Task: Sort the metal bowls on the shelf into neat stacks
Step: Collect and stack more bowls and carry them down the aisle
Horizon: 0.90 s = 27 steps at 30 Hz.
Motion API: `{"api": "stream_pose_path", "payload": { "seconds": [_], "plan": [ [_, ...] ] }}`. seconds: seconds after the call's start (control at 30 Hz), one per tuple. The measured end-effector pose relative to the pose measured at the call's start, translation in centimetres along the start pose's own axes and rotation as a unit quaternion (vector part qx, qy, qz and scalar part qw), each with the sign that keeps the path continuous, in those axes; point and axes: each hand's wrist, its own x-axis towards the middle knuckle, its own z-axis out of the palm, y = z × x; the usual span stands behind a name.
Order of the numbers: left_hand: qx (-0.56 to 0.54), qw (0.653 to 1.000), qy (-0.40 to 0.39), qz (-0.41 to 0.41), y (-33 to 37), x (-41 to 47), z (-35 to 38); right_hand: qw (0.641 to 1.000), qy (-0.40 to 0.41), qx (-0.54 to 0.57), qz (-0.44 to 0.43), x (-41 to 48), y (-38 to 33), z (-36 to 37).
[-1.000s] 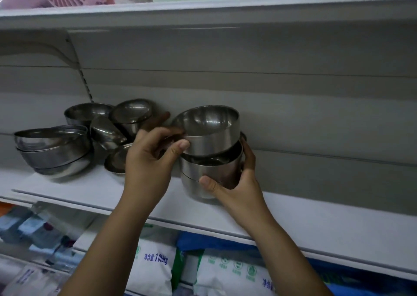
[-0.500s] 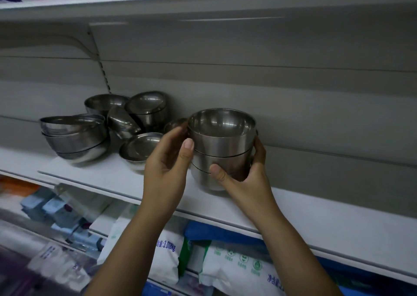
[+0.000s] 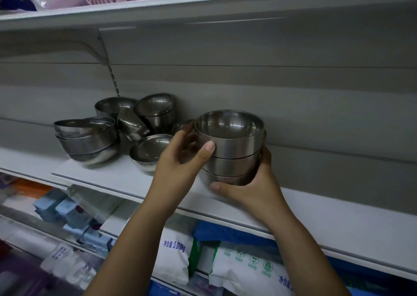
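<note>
A stack of three metal bowls (image 3: 232, 151) stands on the white shelf (image 3: 338, 223), nested evenly. My left hand (image 3: 180, 162) grips its left side, thumb on the top bowl's wall. My right hand (image 3: 252, 187) cups the bottom bowl from the right, thumb under its front. To the left lie loose bowls: a wide stack of three (image 3: 88, 140), a single upright bowl (image 3: 149, 151), a tilted bowl (image 3: 132, 124), and tilted nested bowls (image 3: 156, 110) at the back. One more bowl (image 3: 181, 125) peeks out behind my left hand.
The shelf's grey back panel (image 3: 293, 104) rises close behind the bowls. An upper shelf (image 3: 203, 4) carries a pink fan and packets. Below, bagged goods (image 3: 173, 257) and boxes fill the lower shelf. Bare shelf runs to the right of the stack.
The top bowl, tilted a second ago, has settled level into the stack. My right hand slid lower, to the bottom bowl. The camera view shifted left.
</note>
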Motion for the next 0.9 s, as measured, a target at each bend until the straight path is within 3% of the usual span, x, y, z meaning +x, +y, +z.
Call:
{"api": "stream_pose_path", "payload": {
  "seconds": [0.43, 0.67, 0.9],
  "plan": [
    [-0.028, 0.998, -0.064, -0.002, -0.1, 0.5, -0.3, 0.997, 0.069, -0.022, 0.04, -3.1, -2.8, -2.0],
    [-0.084, 0.979, -0.184, 0.018, 1.2, 0.7, 3.5, 0.972, 0.217, -0.052, 0.07, -8.2, -5.2, -4.2],
    [-0.163, 0.929, -0.332, 0.026, 1.9, -2.6, 9.0, 0.922, 0.369, -0.09, 0.08, -16.5, -6.9, -5.8]
  ]
}}
